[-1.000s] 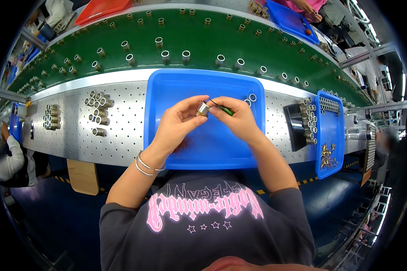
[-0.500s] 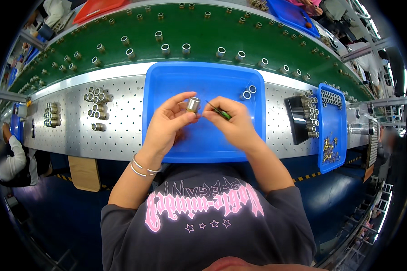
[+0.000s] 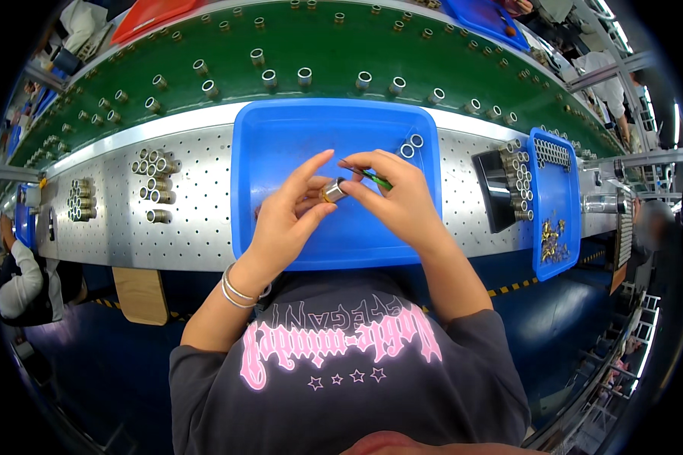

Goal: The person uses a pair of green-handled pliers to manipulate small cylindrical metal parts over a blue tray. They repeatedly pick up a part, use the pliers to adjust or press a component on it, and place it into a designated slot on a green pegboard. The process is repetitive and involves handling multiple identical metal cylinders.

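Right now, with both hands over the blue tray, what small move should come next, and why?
Probably ease the green tool in the right hand into the open end of the metal sleeve pinched by the left hand: its tip sits right beside the sleeve, above the blue tray.

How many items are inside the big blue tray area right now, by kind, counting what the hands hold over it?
Metal sleeve held in the left hand, over the big blue tray: 1
Loose metal rings in the tray's far right corner: 2
Green-handled tool in the right hand: 1
Total: 4
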A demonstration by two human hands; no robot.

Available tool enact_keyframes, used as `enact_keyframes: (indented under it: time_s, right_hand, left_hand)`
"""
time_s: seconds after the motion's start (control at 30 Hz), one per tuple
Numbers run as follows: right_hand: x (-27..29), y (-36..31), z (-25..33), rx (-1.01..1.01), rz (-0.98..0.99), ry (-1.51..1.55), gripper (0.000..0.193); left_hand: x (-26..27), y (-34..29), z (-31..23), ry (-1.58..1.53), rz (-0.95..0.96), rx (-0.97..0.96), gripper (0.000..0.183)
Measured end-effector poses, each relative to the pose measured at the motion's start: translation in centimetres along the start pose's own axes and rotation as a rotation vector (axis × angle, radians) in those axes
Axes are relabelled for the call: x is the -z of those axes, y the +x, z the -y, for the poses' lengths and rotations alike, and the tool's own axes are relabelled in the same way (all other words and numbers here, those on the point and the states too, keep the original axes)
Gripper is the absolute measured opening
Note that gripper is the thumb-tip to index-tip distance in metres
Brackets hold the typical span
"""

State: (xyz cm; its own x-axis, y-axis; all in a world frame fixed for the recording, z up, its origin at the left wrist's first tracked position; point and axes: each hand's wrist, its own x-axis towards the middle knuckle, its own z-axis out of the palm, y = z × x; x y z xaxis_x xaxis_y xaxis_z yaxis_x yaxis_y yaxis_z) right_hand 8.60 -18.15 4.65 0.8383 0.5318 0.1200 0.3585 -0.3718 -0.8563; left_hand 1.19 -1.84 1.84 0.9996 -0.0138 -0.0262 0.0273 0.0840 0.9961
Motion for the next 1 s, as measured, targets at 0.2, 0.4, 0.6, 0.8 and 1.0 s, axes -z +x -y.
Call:
enact_keyframes:
  time_s: [0.2,0.4,0.6,0.8,1.0]
  right_hand:
    - [0.1,0.0,-1.4,-0.046,0.038,0.062,0.01]
    - [0.4,-0.4,-1.1,-0.028,0.034,0.247,0.006]
    - [0.3,-0.3,-0.8,-0.036,0.031,0.533,0.01]
    - [0.8,-0.1,-1.1,-0.102,0.095,1.104,0.017]
    - [1.5,-0.3,-2.0,-0.12,0.156,1.099,0.014]
  left_hand:
    - [0.7,-0.1,0.8,-0.211,0.052,0.078,0.054]
    - [1.0,0.0,0.8,-0.469,-0.02,0.257,0.05]
    - [1.0,0.3,0.8,-0.597,0.003,0.256,0.046]
    - [1.4,0.2,1.1,-0.736,0.025,0.3,0.046]
    - [1.4,0.3,1.3,-0.759,0.025,0.284,0.046]
